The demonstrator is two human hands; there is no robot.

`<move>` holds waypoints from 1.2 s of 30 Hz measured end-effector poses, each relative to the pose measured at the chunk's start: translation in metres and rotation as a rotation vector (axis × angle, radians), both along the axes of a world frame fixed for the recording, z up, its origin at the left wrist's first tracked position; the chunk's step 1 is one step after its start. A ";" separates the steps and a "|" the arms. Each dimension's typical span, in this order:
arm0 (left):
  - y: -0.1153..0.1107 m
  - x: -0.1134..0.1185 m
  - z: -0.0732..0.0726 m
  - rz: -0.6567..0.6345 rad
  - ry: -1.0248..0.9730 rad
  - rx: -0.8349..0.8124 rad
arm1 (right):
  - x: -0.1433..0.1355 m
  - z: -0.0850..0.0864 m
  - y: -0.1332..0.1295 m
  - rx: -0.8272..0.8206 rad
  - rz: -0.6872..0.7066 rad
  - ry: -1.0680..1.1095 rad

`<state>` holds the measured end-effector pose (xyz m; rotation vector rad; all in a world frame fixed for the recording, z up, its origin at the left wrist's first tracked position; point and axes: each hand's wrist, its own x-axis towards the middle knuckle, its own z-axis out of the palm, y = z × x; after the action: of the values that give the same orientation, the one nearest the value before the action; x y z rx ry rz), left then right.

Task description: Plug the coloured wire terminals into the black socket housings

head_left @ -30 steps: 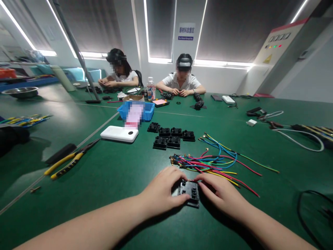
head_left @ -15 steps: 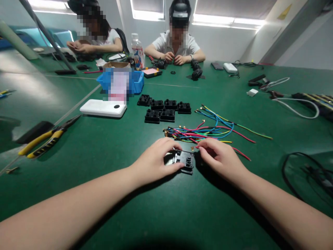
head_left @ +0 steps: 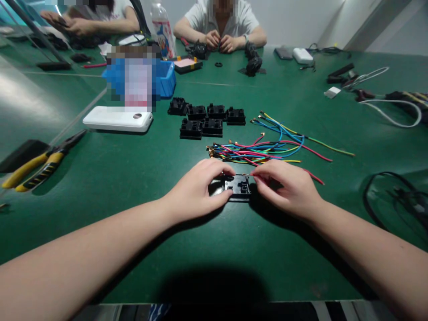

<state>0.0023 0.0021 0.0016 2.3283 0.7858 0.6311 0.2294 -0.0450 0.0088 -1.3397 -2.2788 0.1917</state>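
Between my thumb and fingers, my left hand (head_left: pixel 202 187) grips a black plastic housing (head_left: pixel 238 186) at its left side, flat on the green table (head_left: pixel 187 254). My right hand (head_left: pixel 287 185) pinches a red wire (head_left: pixel 253 174) whose metal terminal (head_left: pixel 246 174) is at the housing's upper right edge; whether it touches is too small to tell. Just beyond my hands lies a bundle of red, blue and yellow-green wires (head_left: pixel 281 145) with metal terminals. Several more black housings (head_left: pixel 202 127) sit in two rows behind it.
Yellow-handled pliers (head_left: pixel 50 165) and a white power bank (head_left: pixel 117 119) lie left, before a blue bin (head_left: pixel 166 80). Black cables (head_left: pixel 377 200) are at right. Across the table, near a bottle (head_left: pixel 162 33), two people work with their hands.
The view has tilted down. My right hand has brought the red wire's terminal from beside the housing to its upper right edge. My left hand still grips the housing.
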 end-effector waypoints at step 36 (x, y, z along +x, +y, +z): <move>-0.003 -0.001 0.000 0.010 -0.022 0.110 | -0.003 -0.003 0.000 0.328 0.373 -0.129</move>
<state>0.0012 -0.0011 0.0013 2.4136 0.7711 0.7193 0.2260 -0.0454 0.0056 -0.7776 -2.5183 -0.1463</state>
